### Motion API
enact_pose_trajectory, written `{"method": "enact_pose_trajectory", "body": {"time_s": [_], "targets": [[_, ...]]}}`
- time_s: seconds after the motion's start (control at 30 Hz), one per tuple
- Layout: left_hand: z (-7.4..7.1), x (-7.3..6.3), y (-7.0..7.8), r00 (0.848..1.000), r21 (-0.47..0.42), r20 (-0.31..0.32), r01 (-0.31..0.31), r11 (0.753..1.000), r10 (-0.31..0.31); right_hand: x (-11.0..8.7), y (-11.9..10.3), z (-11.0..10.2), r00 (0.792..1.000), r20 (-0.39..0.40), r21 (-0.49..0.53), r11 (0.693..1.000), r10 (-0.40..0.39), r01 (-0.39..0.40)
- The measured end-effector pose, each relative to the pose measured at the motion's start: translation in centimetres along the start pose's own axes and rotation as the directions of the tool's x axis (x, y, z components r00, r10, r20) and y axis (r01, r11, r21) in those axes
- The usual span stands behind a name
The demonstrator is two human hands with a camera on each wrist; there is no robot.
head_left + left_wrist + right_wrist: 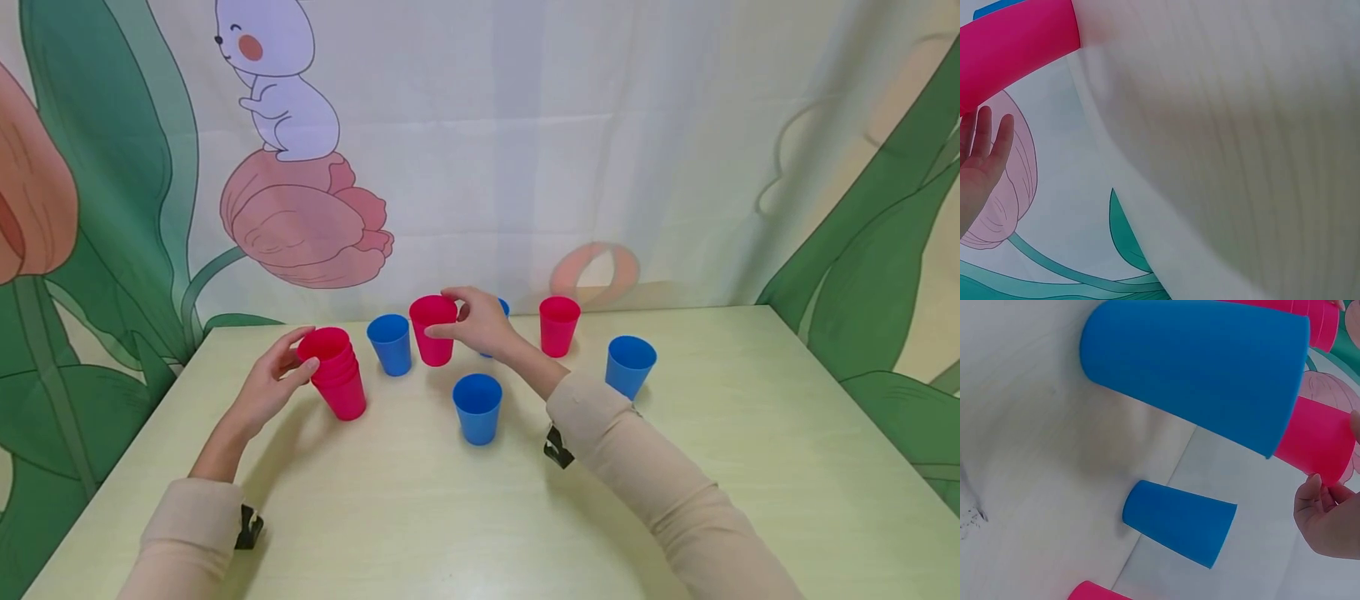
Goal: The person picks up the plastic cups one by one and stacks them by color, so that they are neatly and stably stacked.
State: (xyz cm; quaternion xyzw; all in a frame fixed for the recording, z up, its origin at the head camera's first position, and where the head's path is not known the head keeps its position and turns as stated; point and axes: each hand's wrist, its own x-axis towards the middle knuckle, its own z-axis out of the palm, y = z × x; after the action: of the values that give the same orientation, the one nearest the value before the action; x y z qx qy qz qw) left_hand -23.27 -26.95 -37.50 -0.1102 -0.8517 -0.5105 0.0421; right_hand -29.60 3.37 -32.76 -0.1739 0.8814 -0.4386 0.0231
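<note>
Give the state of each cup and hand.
Red stack: nested, mouth up
Pinched red cup: mouth up
Right-hand red cup: upright, unheld
Left blue cup: upright, unheld
Front blue cup: upright, unheld
Right blue cup: upright, unheld
Rear blue cup: upright, unheld
Left hand: gripping red stack
Right hand: pinching red cup

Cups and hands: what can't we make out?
Head: most of the rear blue cup, behind the right hand.
Left wrist: parts of the left hand and red stack, cut off by the left edge.
Right wrist: the held red cup's base, behind the nearest blue cup.
</note>
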Motion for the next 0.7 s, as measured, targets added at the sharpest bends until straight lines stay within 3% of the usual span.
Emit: {"method": "enact_pose_trajectory", "body": {"time_s": [0.7], "targets": [[0.1, 0.0, -0.2, 1.000, 0.004, -0.011, -0.002, 1.000, 0.002, -0.2, -3.0, -0.5, 0.999, 0.012, 0.041, 0.998, -0.044, 0.044]]}}
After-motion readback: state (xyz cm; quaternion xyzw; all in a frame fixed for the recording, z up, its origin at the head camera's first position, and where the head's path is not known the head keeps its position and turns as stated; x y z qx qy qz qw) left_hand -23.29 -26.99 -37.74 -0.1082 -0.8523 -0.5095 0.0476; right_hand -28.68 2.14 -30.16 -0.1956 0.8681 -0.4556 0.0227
